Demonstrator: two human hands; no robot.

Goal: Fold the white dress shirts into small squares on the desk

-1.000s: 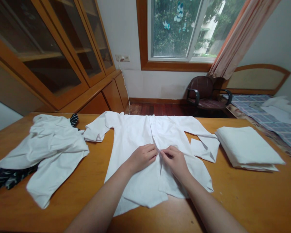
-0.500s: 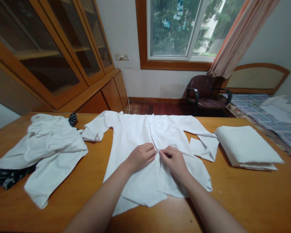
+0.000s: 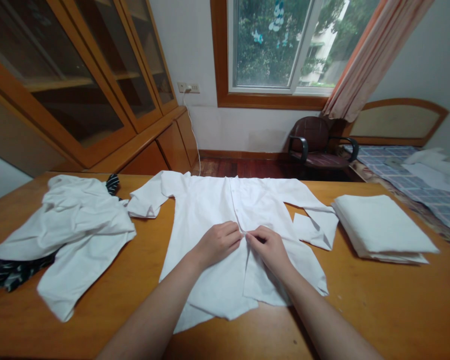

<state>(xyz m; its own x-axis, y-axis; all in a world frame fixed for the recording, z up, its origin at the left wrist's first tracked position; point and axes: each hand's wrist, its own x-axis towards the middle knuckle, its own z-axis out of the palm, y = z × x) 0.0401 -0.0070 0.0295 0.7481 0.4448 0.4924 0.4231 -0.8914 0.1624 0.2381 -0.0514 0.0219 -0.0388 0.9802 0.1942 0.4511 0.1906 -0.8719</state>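
Observation:
A white button-up shirt (image 3: 206, 210) lies flat, front up, in the middle of a wooden table (image 3: 390, 305), its sleeves spread to both sides. My left hand (image 3: 217, 242) and my right hand (image 3: 268, 247) meet at the shirt's front placket, about halfway down. Both hands have their fingers curled and pinch the two front edges of the cloth together. Below my hands the two front panels hang apart.
A heap of crumpled white shirts (image 3: 71, 225) with a dark patterned cloth (image 3: 11, 272) lies at the left. A stack of folded white shirts (image 3: 382, 227) sits at the right. Beyond the table stand a wooden cabinet (image 3: 82, 90), a chair (image 3: 317, 145) and a bed (image 3: 423, 185).

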